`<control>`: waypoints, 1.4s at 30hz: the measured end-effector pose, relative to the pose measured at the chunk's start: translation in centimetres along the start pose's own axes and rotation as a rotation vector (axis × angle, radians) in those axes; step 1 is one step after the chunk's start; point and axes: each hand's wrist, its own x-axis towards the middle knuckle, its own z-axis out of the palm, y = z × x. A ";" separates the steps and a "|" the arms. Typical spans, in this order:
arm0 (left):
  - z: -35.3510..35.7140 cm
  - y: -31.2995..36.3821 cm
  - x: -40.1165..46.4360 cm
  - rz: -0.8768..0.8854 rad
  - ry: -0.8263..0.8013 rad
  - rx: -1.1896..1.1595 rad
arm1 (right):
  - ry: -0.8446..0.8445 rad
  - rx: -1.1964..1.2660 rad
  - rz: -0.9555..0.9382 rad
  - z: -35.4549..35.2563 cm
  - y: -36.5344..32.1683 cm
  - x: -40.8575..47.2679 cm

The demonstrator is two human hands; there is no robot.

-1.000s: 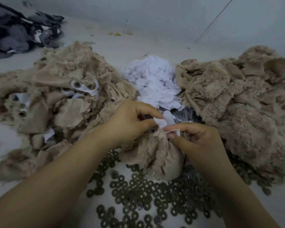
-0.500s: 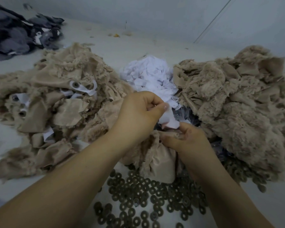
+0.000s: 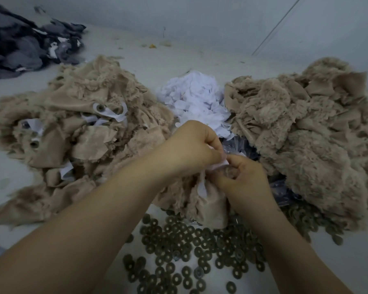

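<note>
View: one head-worn wide-angle camera.
Facing: forward and down onto the table (image 3: 157, 66).
Nearness: close; left hand (image 3: 191, 149), right hand (image 3: 245, 181) and their beige plush piece (image 3: 210, 209) fill mid-frame.

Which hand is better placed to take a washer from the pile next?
Probably the right hand: it sits lower, nearer the washers. The left hand pinches the white patch on the plush piece.
</note>
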 end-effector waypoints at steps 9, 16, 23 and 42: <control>2.0 -3.6 -0.8 0.119 0.165 -0.103 | 0.043 0.206 0.057 0.6 0.1 -0.3; 3.0 -4.9 -3.0 0.085 0.314 -0.111 | 0.098 0.191 0.076 0.8 0.2 -0.3; 4.1 -5.4 -3.8 0.086 0.321 -0.015 | 0.109 0.217 0.073 0.8 0.1 -0.3; 2.6 -4.2 -2.7 0.128 0.172 -0.032 | 0.075 0.323 0.044 1.4 0.7 -0.5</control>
